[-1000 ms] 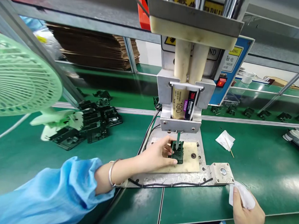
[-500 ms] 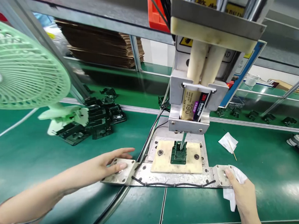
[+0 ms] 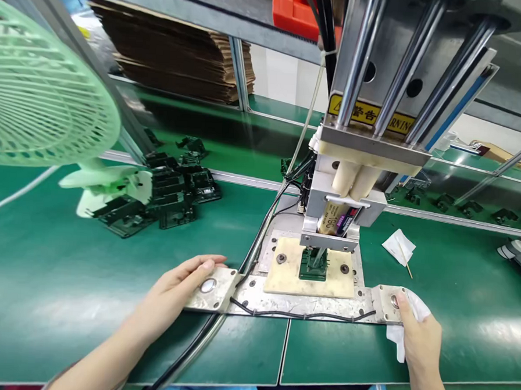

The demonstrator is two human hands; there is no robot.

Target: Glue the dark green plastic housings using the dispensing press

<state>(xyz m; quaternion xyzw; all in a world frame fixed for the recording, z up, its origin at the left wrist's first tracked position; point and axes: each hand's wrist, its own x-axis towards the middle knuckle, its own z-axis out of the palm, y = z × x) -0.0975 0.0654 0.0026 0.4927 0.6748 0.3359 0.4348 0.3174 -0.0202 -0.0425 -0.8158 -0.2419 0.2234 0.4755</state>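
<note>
Dark-green part [image 3: 312,269]: placing done, seated on cream plate [image 3: 280,282] under lowered nozzle [image 3: 319,255]; not yet lifted off.
Left hand [image 3: 172,290]: loosely spread, against left box [image 3: 221,291].
Right hand [image 3: 422,337]: pinching white wipe [image 3: 419,306], thumb at right box [image 3: 384,305].

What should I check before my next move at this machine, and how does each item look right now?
1. Dark part on the cream plate: ok, resting there.
2. Nozzle tip touching the part: cannot tell.
3. Left hand clear of the plate: ok, at the left button box.
4. Right hand clear of the plate: ok.
5. Right button pressed: cannot tell, thumb partly over it.
6. White cloth off the plate: ok, with the right hand.
</note>
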